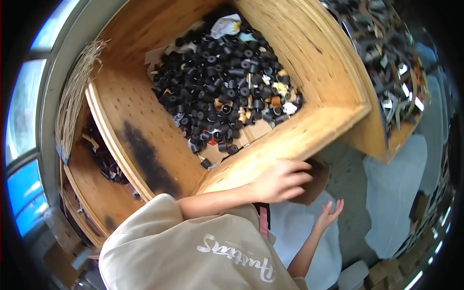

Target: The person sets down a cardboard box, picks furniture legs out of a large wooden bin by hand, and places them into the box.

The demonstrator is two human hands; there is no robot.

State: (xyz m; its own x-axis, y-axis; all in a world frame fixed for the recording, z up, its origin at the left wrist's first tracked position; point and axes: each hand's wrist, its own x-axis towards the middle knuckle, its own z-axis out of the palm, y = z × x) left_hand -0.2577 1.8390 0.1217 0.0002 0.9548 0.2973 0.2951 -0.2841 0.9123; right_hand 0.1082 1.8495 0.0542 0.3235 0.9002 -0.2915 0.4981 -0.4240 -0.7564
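Observation:
My left hand [282, 181] is over the near rim of a large wooden bin [333, 118], its fingers loosely spread and slightly bent. It holds nothing that I can see. Just beside its fingertips is a brown, cardboard-like piece [316, 183], partly hidden by the hand. Lower and to the right, my right hand [331, 216] is in the air with fingers apart and nothing in it. Inside the bin lies a heap of small black cylindrical parts [212, 92], mixed with yellowish and white bits and a crumpled white plastic bag [226, 26].
Another wooden bin [77, 166] with dark pieces stands at the left, beside a bundle of dry straw-like strands [77, 96]. At the upper right, a container holds scrap strips [386, 72]. Pale sheets [394, 193] lie on the grey floor [350, 183] to the right.

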